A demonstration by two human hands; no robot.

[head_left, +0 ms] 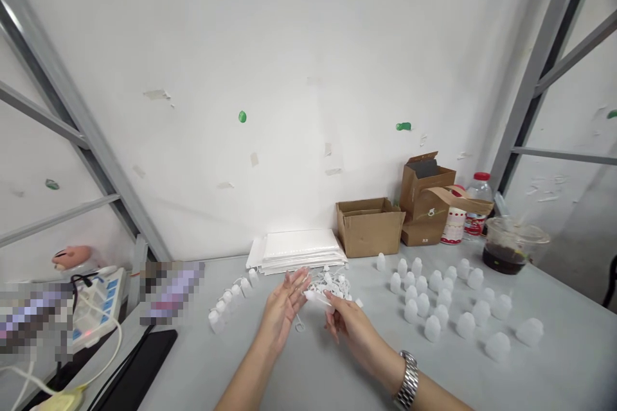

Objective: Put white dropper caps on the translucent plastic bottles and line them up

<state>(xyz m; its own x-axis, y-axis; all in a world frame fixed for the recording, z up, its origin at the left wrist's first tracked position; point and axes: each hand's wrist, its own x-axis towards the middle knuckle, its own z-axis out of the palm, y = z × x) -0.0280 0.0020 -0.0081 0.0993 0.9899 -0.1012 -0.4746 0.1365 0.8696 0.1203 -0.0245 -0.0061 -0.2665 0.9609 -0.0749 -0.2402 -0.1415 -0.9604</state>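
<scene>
My left hand point(280, 309) is held open over the grey table, palm turned inward and fingers stretched out. Its fingertips are close to a small white plastic piece point(315, 297), though I cannot tell if they touch. Thumb and fingers of my right hand point(351, 326) pinch that piece from the right. A thin white loop point(299, 326) hangs just below my left fingers. Behind both hands lies a tangled pile of small white parts with cords point(332, 281), partly hidden. To the left, several white capped pieces point(227, 297) stand in a slanting row.
Many frosted white domes point(432, 327) are spread over the table's right side. At the back are a stack of white padded envelopes point(299, 245), a cardboard box point(370, 231), a brown paper bag point(427, 205) and a dark drink tub point(506, 253). A power strip point(108, 308) stands left.
</scene>
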